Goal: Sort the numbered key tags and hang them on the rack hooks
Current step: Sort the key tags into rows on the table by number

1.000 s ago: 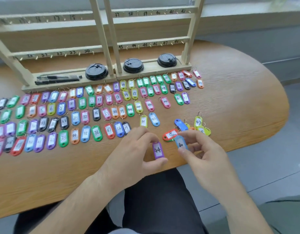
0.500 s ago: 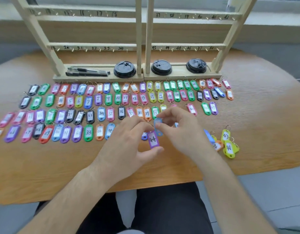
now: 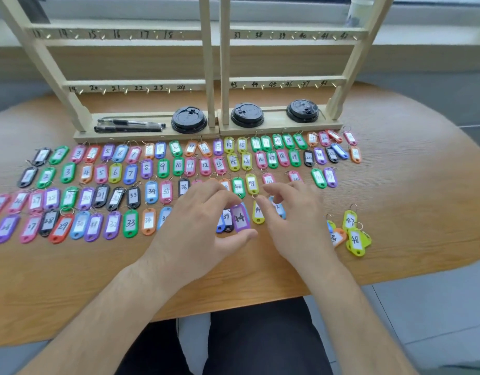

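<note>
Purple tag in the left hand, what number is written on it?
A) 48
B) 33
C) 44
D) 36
C: the purple tag pinched between the thumb and fingers of the left hand has 44 written on its white label.

Both forearms bare, reaching forward, palms down. Left hand (image 3: pixel 201 226) pinches purple tag 44 (image 3: pixel 239 218) between thumb and forefinger, other fingers curled over it. Right hand (image 3: pixel 295 220) just beside, fingers loosely bent and spread, gripping nothing visible.
</note>
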